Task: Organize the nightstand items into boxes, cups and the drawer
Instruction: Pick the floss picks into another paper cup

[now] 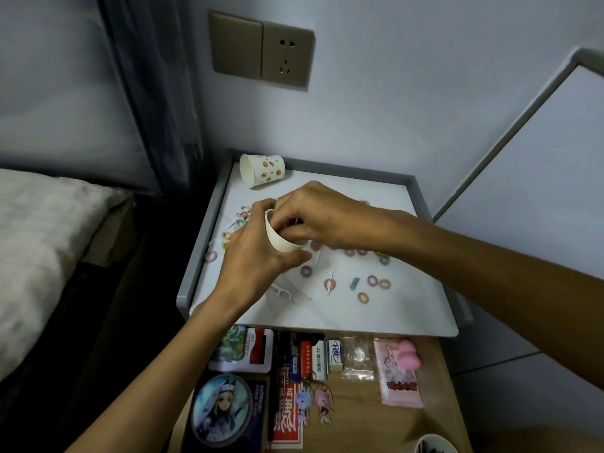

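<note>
Both bare forearms reach forward and meet over the middle. The left hand (pixel 258 256) wraps its thumb and fingers round a small plain white cup (pixel 281 239), holding it tilted. The right hand (pixel 317 217), palm down, curls its fingertips into the cup's mouth. Whether they pinch anything cannot be made out.

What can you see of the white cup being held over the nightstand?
The white cup is small and plain, paper by its look. It is held tilted, rim uppermost, above the nightstand top and clear of it. The left hand grips its wall. The right hand has curled fingertips at its mouth; whether they hold anything is unclear. Its contents are hidden.
</note>
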Demonstrator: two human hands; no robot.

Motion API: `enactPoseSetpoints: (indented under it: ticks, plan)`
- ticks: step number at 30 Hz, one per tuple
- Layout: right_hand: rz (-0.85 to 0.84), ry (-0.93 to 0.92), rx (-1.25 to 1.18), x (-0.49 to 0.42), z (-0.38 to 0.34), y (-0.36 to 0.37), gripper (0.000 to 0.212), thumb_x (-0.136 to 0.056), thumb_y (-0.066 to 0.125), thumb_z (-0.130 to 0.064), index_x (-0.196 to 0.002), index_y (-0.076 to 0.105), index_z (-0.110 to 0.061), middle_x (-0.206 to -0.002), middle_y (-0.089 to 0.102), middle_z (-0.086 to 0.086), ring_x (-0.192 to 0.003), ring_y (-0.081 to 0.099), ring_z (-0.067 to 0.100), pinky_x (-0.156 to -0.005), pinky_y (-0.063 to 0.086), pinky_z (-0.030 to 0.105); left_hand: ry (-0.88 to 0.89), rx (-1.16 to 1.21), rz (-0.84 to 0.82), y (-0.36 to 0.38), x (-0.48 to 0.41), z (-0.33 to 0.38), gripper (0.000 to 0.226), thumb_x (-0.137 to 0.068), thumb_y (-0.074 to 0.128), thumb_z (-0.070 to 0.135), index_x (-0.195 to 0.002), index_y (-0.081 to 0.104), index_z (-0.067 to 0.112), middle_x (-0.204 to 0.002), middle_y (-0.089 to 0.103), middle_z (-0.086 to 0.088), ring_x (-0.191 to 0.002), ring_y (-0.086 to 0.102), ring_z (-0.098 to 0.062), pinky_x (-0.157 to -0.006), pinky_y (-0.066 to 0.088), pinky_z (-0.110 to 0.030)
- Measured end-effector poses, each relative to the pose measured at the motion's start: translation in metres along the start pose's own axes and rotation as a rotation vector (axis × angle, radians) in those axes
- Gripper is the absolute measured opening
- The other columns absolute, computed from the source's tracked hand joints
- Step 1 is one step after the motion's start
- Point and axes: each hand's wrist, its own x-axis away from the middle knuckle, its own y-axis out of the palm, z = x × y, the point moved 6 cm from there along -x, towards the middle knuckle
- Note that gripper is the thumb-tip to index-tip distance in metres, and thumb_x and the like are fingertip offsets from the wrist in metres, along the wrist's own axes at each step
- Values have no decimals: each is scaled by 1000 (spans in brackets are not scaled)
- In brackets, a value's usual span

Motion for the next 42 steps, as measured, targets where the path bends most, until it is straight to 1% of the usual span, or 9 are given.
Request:
enactPoseSetpoints:
  ticks: [5, 12, 17, 22, 26, 30, 34, 38, 42]
  plan:
    - [38, 130, -103, 1, 14, -5, 29, -85, 74, -14, -113, 72, -17, -101, 70, -9, -86, 63, 2, -80, 49, 15, 15, 10, 8, -4, -2, 0, 81, -63, 92, 25, -128, 45, 28, -103, 67, 10, -88, 65, -6, -65, 52, -20]
    - [63, 183, -86, 1, 27, -5, 20, -85, 75, -15, -104, 74, -22, -96, 69, -13, -82, 62, -2, -71, 44, 7, 26, -24, -10, -4, -2, -1, 86, -63, 92, 32, -133, 42, 29, -111, 65, 6, -96, 64, -17, -78, 58, -38]
    - [70, 132, -120, -3, 19, 3, 19, -85, 73, -13, -103, 75, -18, -92, 66, -14, -79, 61, -2, -73, 45, 12, 35, -31, 4, -8, -2, 2, 83, -65, 91, 30, -133, 43, 26, -104, 64, 10, -95, 65, -16, -80, 57, -39]
    - [334, 325, -302, 19, 71, -11, 13, -91, 68, -18, -102, 74, -24, -93, 69, -14, -79, 63, -2, -71, 48, 13, -21, -12, 81, -25, -4, -3, 85, -63, 92, 34, -133, 44, 30, -107, 61, 8, -94, 61, -15, -73, 51, -29]
    - [136, 507, -119, 41, 132, 42, 22, -89, 72, -24, -111, 72, -19, -104, 70, -4, -85, 63, 4, -71, 45, 15, -18, 0, 105, -33, -5, -4, 86, -64, 91, 29, -135, 44, 25, -107, 59, 10, -94, 60, -14, -69, 45, -13]
    - [90, 481, -47, 35, 138, 74, 32, -88, 71, -38, -115, 69, -22, -108, 64, -3, -91, 57, 6, -77, 47, 22, -17, 11, 98, -32, -7, -5, 86, -65, 91, 27, -136, 44, 25, -112, 59, 6, -93, 60, -12, -64, 43, -6]
    - [130, 499, -80, 28, 138, 86, 14, -88, 72, -22, -101, 72, -18, -100, 69, 1, -89, 63, 16, -77, 49, 26, -19, 22, 88, -30, -7, -4, 85, -66, 91, 27, -137, 43, 25, -111, 57, 7, -87, 59, -4, -61, 43, -2]
    - [278, 621, -248, 36, 153, 72, 9, -89, 71, -17, -98, 71, -14, -91, 70, 1, -76, 65, 12, -72, 53, 23, -20, 16, 79, -30, -8, -4, 86, -67, 90, 30, -138, 42, 27, -119, 58, 4, -96, 59, -13, -59, 45, -8]
    - [280, 573, -100, 41, 159, 59, 25, -91, 70, -21, -115, 68, -16, -112, 64, 1, -94, 58, 13, -77, 46, 20, -21, 25, 83, -31, -7, -3, 85, -67, 91, 27, -138, 43, 24, -116, 58, 5, -94, 59, -12, -61, 44, -1]
